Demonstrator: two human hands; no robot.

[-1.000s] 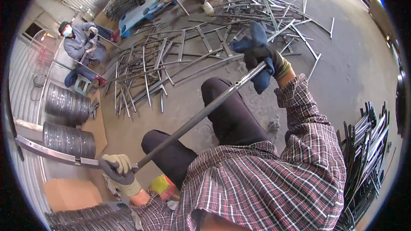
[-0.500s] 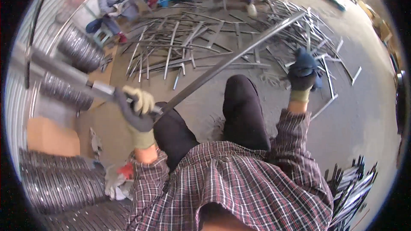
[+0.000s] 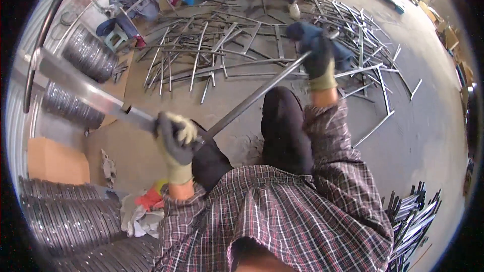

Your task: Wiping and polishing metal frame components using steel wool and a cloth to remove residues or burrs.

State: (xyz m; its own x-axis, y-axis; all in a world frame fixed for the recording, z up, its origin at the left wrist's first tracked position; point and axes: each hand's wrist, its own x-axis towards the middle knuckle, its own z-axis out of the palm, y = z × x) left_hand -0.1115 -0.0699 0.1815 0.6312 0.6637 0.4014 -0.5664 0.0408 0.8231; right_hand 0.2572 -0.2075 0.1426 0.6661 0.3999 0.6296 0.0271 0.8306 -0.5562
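My left hand (image 3: 174,141), in a grey and cream work glove, is closed round a grey metal frame (image 3: 254,98) over my left thigh. One bar of the frame slants up to the right across my lap; a broader-looking part runs up to the left, close to the camera, by a curved dark rod (image 3: 45,30). My right hand (image 3: 321,63), gloved too, is closed on a dark blue rag (image 3: 305,34) at the upper end of the slanting bar. The rag and hand hide that end, and the right fingers are partly blurred.
Many metal frames (image 3: 217,50) lie heaped on the floor ahead. Stacked dark curved strips (image 3: 70,209) stand at lower left, near a cardboard box (image 3: 58,161) and rags (image 3: 143,214). Bundled bars (image 3: 413,221) are at lower right. A co-worker (image 3: 138,0) sits at far left.
My right hand and the rag have come left and up, onto the slanting bar. My left hand has shifted slightly right and down with the frame.
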